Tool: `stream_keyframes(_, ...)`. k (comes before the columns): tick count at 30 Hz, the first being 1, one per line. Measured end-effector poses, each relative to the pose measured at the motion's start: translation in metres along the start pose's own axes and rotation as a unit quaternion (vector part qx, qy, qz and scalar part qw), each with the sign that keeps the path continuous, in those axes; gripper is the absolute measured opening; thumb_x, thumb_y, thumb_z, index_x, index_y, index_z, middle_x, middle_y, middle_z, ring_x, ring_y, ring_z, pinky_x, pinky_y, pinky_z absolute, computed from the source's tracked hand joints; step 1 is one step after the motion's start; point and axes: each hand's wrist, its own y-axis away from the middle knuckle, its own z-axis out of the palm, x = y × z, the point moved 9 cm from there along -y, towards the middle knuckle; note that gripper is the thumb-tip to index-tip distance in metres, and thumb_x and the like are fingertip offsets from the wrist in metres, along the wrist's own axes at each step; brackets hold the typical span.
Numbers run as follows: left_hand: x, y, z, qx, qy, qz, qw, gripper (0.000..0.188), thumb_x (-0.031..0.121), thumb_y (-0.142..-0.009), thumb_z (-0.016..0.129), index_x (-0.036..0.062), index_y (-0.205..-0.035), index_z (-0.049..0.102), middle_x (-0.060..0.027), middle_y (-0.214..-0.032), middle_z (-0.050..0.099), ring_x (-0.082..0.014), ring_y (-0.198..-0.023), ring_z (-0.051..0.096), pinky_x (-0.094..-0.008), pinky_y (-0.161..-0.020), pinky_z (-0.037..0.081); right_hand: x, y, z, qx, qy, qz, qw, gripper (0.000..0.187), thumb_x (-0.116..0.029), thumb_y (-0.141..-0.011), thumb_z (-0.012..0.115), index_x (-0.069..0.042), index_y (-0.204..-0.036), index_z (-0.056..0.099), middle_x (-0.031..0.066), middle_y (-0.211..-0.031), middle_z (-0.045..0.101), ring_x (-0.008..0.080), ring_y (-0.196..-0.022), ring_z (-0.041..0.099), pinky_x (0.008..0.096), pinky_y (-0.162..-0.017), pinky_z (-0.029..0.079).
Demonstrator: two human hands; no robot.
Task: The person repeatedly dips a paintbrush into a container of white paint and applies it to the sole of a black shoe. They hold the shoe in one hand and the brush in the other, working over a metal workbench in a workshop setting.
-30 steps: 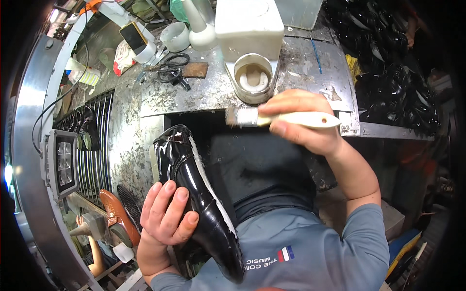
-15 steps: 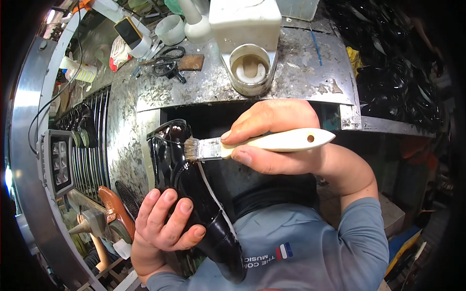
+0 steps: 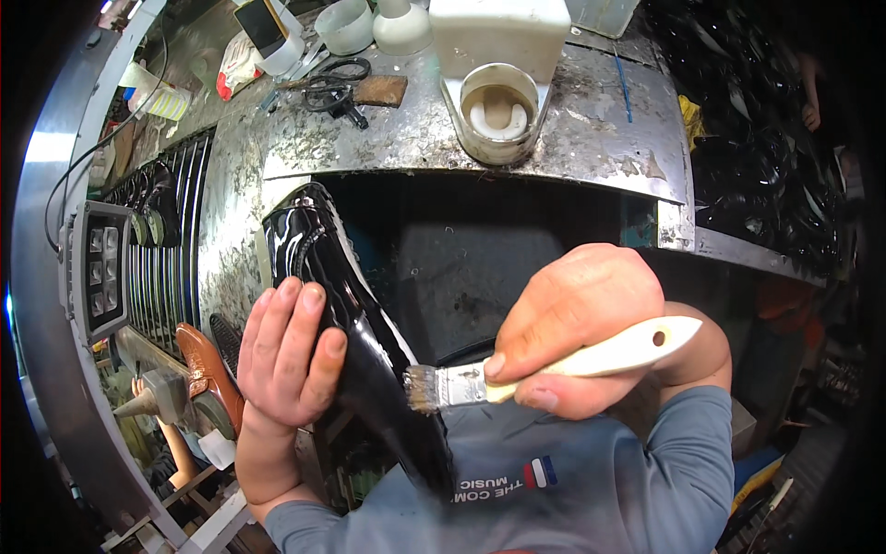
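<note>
Stained metal bench [image 3: 581,138]: scissors [image 3: 337,85] just beside a brown block [image 3: 380,90] — phone [image 3: 261,25] & white bowl [image 3: 344,28] farther back. Blue stick [image 3: 624,88] on bench's R side; yellow thing [image 3: 690,120] at its edge, nr a glossy blk heap [image 3: 766,185]. Far L, sq. lamp [image 3: 100,268] w/ several cells, bar rack [image 3: 191,185] w/ dk shoes [image 3: 159,208] — brown shoe [image 3: 205,367] lower down.

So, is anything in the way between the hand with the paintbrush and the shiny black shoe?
Nothing visible is. The right hand holds the flat paintbrush by its pale handle, and the bristles reach the near edge of the glossy black shoe. The left hand is on the shoe's other side.
</note>
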Motion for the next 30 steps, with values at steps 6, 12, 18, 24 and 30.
stream_keyframes(6,-0.014,-0.005,0.007,0.007,-0.016,-0.056,0.998,0.035,0.005,-0.097,0.06,-0.0007,-0.132,0.057,-0.0249,-0.127,0.067,-0.0423,-0.113,0.069,-0.0509,-0.096,0.058,-0.009,0.003,0.005,-0.004,-0.014,-0.018,1.0,0.017,-0.009,-0.081,0.081,0.0,-0.095,0.079,0.0106,-0.08,0.075,0.0205,-0.066,0.074,0.0296,-0.058,0.061)
stream_keyframes(12,-0.028,0.001,0.015,-0.009,-0.024,-0.104,0.994,0.047,0.018,-0.095,0.068,-0.0067,-0.133,0.057,-0.0275,-0.128,0.067,-0.0433,-0.114,0.068,-0.0489,-0.097,0.057,-0.013,0.002,0.007,-0.01,-0.022,-0.021,0.999,0.019,-0.01,-0.081,0.082,0.002,-0.096,0.078,0.0114,-0.081,0.074,0.0214,-0.066,0.074,0.0303,-0.057,0.062)
stream_keyframes(18,-0.036,-0.002,0.016,-0.008,0.002,-0.155,0.988,0.062,0.027,-0.09,0.076,-0.0099,-0.136,0.056,-0.0288,-0.125,0.067,-0.0435,-0.113,0.069,-0.0463,-0.096,0.058,-0.019,-0.003,0.006,-0.021,-0.026,-0.015,0.999,0.02,-0.009,-0.082,0.083,0.002,-0.097,0.078,0.012,-0.083,0.074,0.0219,-0.068,0.074,0.0306,-0.059,0.062)
stream_keyframes(24,-0.043,0.005,0.022,0.002,0.072,-0.23,0.971,0.069,0.024,-0.084,0.082,-0.011,-0.136,0.055,-0.0274,-0.124,0.068,-0.0409,-0.108,0.071,-0.043,-0.092,0.059,-0.027,-0.013,0.002,-0.024,-0.026,-0.012,0.999,0.021,-0.008,-0.081,0.083,0.003,-0.098,0.078,0.0125,-0.086,0.074,0.0225,-0.07,0.074,0.0304,-0.061,0.062)
stream_keyframes(30,-0.041,0.021,0.037,-0.037,0.217,-0.315,0.923,0.074,0.021,-0.077,0.086,-0.0101,-0.137,0.055,-0.0245,-0.122,0.07,-0.0361,-0.102,0.074,-0.0398,-0.088,0.06,-0.039,-0.027,0.0,-0.026,-0.014,-0.033,0.999,0.022,-0.006,-0.081,0.083,0.004,-0.1,0.078,0.0133,-0.087,0.074,0.0228,-0.074,0.075,0.0308,-0.063,0.062)
